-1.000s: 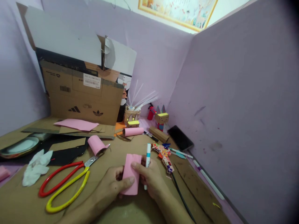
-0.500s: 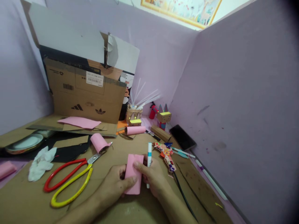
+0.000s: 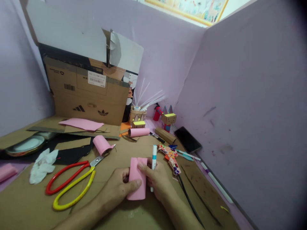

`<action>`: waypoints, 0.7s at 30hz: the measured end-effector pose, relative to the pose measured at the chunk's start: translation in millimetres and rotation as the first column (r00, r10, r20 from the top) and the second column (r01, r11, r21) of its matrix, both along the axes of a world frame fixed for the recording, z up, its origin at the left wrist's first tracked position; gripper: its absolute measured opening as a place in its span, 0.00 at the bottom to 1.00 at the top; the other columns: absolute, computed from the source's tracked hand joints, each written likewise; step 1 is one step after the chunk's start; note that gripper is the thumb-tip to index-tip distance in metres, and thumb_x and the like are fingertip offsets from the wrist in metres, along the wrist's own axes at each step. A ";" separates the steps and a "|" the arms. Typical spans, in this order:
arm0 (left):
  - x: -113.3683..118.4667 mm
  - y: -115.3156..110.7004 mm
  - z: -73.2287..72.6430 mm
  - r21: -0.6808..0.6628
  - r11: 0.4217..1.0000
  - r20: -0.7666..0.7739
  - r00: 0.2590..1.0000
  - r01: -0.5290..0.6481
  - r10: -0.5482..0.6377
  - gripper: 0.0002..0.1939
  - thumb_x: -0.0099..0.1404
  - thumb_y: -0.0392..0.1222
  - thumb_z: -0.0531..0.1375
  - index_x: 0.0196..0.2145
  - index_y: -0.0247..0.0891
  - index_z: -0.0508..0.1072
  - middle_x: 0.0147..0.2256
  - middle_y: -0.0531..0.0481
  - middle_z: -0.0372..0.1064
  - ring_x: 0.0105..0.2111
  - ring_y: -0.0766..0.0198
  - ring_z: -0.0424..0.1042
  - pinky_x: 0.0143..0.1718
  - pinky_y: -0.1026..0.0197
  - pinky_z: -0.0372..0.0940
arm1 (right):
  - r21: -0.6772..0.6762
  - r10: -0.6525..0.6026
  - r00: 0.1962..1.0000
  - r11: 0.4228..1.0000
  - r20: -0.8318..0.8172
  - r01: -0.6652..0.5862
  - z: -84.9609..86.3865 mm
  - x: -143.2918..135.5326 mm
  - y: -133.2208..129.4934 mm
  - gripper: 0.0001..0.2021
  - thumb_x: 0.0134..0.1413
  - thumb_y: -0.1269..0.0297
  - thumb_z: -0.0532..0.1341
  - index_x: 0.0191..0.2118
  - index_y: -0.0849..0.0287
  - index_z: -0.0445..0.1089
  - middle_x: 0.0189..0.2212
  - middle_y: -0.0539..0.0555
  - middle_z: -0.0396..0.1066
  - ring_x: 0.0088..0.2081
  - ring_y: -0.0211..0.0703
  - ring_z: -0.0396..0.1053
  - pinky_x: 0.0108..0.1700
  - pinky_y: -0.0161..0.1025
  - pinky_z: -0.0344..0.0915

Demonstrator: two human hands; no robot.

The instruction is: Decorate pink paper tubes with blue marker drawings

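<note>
A pink tube point(image 3: 137, 179), somewhat flattened, stands upright between both hands above the cardboard sheet. My left hand point(image 3: 122, 185) grips its left side, thumb across the front. On the other side my right hand point(image 3: 154, 177) presses its thumb on the tube's upper front and also holds a white marker point(image 3: 154, 158) with a blue band, upright beside the tube. Left of the hands lie scissors point(image 3: 72, 182) with one red and one yellow handle. Their blades point to a second pink roll point(image 3: 102, 145).
A patterned glue gun point(image 3: 170, 156) with a black cord lies to the right, near a phone point(image 3: 188, 140). Crumpled tissue point(image 3: 43, 166) is at left. Behind are a large cardboard box point(image 3: 88, 95), another pink roll point(image 3: 139, 132) and small cardboard figures point(image 3: 169, 118).
The pink tube has turned slightly and looks rounder at its lower end. The marker in my right hand leans a little more to the right. Both hands keep their grip.
</note>
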State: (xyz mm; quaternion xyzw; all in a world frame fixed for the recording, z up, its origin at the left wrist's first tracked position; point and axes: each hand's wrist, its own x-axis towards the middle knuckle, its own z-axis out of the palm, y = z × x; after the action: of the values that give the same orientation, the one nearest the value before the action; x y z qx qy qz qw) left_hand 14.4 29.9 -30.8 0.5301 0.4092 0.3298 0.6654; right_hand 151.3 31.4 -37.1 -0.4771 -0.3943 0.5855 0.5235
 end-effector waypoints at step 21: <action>-4.2 4.6 1.7 -0.001 0.977 -0.220 0.953 -0.213 0.207 0.15 0.45 0.51 0.64 0.20 0.35 0.71 0.13 0.55 0.63 0.12 0.70 0.53 0.14 0.66 0.45 | 0.074 -0.140 0.986 0.986 -0.086 0.146 19.6 18.4 -2.5 0.20 0.44 0.47 0.62 0.18 0.59 0.62 0.14 0.46 0.61 0.16 0.32 0.59 0.17 0.30 0.58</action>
State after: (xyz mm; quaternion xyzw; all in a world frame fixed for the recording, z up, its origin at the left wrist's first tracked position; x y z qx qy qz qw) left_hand 10.2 34.5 -29.1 0.5083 0.5382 0.3331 0.5840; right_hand 169.8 28.9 -17.5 -0.4589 -0.3607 0.5488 0.5985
